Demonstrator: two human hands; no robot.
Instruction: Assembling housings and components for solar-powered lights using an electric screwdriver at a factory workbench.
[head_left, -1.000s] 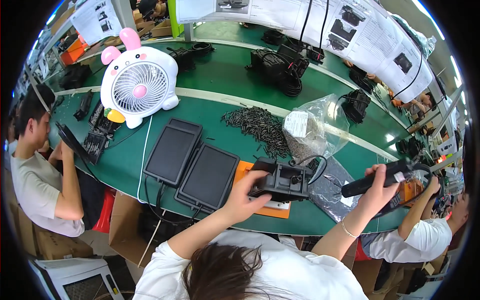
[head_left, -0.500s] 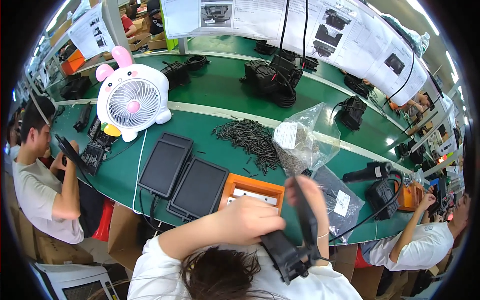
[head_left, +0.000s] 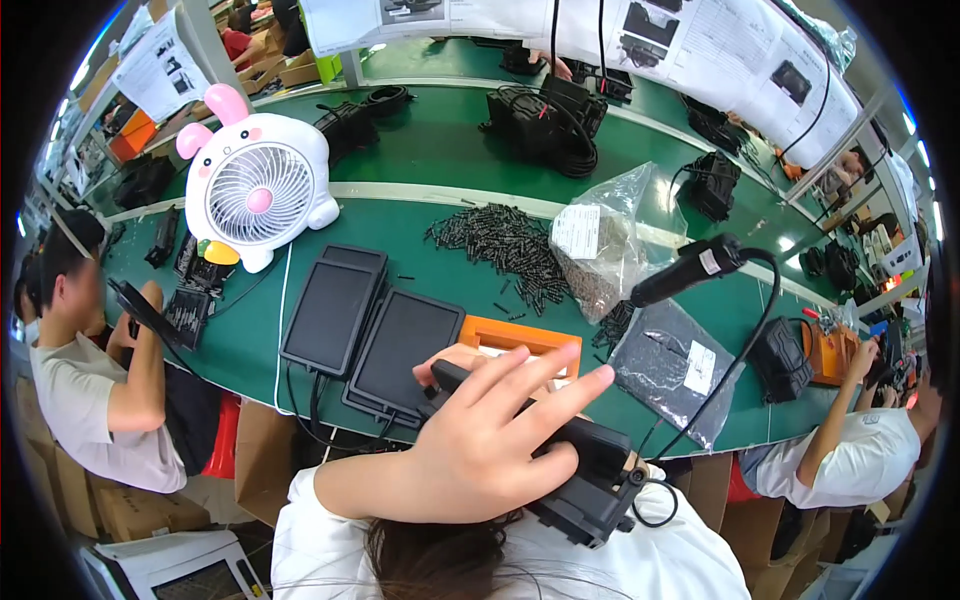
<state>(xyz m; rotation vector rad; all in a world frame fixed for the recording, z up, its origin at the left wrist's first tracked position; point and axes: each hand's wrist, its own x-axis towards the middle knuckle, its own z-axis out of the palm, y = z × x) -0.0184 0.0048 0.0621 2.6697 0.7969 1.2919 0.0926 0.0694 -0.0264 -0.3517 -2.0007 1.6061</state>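
Observation:
My left hand (head_left: 480,430) reaches across a black plastic housing (head_left: 585,500) just in front of my chest. Its fingers are spread and stretched toward the right, and its thumb lies against the housing. Skin beside the housing's far end may belong to my right hand, which is otherwise hidden behind the housing and my left hand. From the housing's right end a black cable (head_left: 728,385) loops up to a black cylindrical piece (head_left: 680,278) with a small white label. Partly covered by my left fingers is an orange tray (head_left: 520,335) with white strips inside.
Two black flat-panel units (head_left: 405,350) lie left of the tray. Beyond it are a pile of small black pins (head_left: 500,245), a clear bag of small parts (head_left: 605,265) and a grey plastic bag (head_left: 665,355). A rabbit-shaped fan (head_left: 262,185) stands far left. People sit on both sides.
My left hand has let go of the housing's end and spread its fingers. My right hand, which held up a flat black part, has dropped from sight. The cylindrical piece has shifted up and left.

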